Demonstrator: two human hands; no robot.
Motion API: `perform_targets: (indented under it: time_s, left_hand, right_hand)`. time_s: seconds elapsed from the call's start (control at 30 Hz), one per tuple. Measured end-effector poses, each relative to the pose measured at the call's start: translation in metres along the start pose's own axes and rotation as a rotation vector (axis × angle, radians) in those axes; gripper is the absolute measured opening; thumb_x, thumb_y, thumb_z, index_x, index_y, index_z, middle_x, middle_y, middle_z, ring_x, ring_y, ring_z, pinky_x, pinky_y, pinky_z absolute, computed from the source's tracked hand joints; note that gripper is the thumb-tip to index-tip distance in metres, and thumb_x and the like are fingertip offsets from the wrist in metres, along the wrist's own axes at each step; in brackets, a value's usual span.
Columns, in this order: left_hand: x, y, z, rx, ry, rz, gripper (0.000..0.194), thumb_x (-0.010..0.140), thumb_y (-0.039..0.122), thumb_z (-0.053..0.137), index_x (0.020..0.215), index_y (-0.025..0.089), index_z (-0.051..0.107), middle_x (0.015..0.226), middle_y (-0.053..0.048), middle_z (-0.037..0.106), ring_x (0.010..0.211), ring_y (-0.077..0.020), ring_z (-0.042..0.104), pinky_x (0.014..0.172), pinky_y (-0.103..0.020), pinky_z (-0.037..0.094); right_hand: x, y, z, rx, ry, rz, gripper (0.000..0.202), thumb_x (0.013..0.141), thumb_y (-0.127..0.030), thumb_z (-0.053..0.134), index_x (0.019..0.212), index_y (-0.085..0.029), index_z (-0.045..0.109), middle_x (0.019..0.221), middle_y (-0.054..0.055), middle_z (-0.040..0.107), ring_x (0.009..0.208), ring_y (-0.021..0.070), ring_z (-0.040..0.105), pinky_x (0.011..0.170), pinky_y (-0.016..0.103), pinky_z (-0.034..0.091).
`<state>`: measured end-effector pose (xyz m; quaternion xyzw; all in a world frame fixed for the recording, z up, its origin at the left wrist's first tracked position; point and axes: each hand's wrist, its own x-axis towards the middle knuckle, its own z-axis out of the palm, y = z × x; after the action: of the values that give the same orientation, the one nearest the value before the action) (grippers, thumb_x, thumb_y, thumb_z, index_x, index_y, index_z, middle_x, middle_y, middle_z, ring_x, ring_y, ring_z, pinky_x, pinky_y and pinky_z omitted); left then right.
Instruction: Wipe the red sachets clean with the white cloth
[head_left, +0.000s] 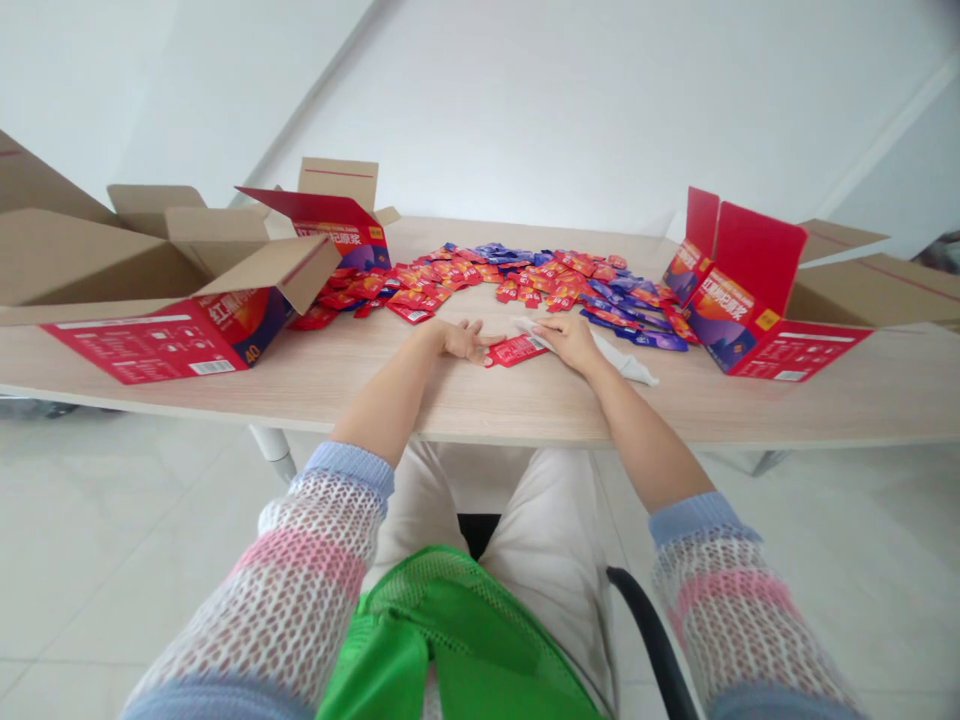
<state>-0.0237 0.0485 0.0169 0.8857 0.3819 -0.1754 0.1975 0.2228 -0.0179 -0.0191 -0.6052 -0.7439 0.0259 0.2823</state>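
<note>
A single red sachet (517,350) lies flat on the wooden table (517,405) between my hands. My left hand (466,342) rests at its left end, fingers spread, with fingertips touching the sachet. A white cloth (624,362) is pinched in my right hand (568,336), which presses it on the sachet's right end; the cloth trails out to the right under my wrist. Beyond my hands spreads a wide pile of red sachets (559,280) and purple sachets (626,305).
At the left stand a large open carton (157,345) and a smaller open red box (341,235) behind it. Another open red carton (772,330) is at the right. A black chair armrest (652,630) shows beside my lap.
</note>
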Motion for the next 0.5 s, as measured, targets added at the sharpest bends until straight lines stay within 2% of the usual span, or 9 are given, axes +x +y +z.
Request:
perform_targets:
  time_s: [0.1, 0.2, 0.3, 0.5]
  left_hand:
    - [0.001, 0.001, 0.001, -0.009, 0.004, -0.005, 0.111, 0.059, 0.081, 0.057, 0.154, 0.038, 0.017, 0.162, 0.001, -0.013, 0.145, -0.0424, -0.014, 0.114, -0.061, 0.003]
    - [0.003, 0.0, 0.002, -0.014, 0.014, 0.005, 0.112, 0.056, 0.081, 0.059, 0.153, 0.038, 0.023, 0.162, 0.002, -0.012, 0.145, -0.0431, -0.014, 0.115, -0.059, 0.0]
    - [0.004, -0.001, 0.002, -0.029, 0.024, -0.009, 0.114, 0.056, 0.08, 0.061, 0.153, 0.036, 0.022, 0.162, 0.0, -0.013, 0.145, -0.043, -0.013, 0.115, -0.059, 0.0]
    - [0.003, 0.0, 0.0, -0.009, -0.003, -0.008, 0.11, 0.061, 0.079, 0.056, 0.152, 0.043, 0.008, 0.162, 0.003, -0.014, 0.145, -0.0432, -0.013, 0.113, -0.063, 0.001]
  right_hand:
    - [-0.002, -0.02, 0.013, 0.033, -0.102, -0.151, 0.035, 0.091, -0.044, 0.056, 0.12, -0.031, 0.069, 0.104, 0.002, 0.071, 0.091, 0.0193, 0.064, 0.079, 0.028, 0.047]
    - [-0.003, -0.027, 0.02, -0.013, -0.136, -0.198, 0.032, 0.087, -0.045, 0.061, 0.116, -0.034, 0.071, 0.111, 0.002, 0.066, 0.093, 0.0181, 0.062, 0.079, 0.027, 0.046]
    - [-0.001, -0.018, 0.018, -0.082, -0.094, -0.109, 0.03, 0.087, -0.044, 0.061, 0.114, -0.034, 0.072, 0.114, 0.001, 0.066, 0.098, 0.019, 0.062, 0.081, 0.027, 0.045]
    - [0.004, 0.0, 0.011, -0.137, -0.044, 0.084, 0.03, 0.091, -0.035, 0.056, 0.116, -0.029, 0.072, 0.113, 0.006, 0.07, 0.102, 0.0236, 0.062, 0.085, 0.031, 0.046]
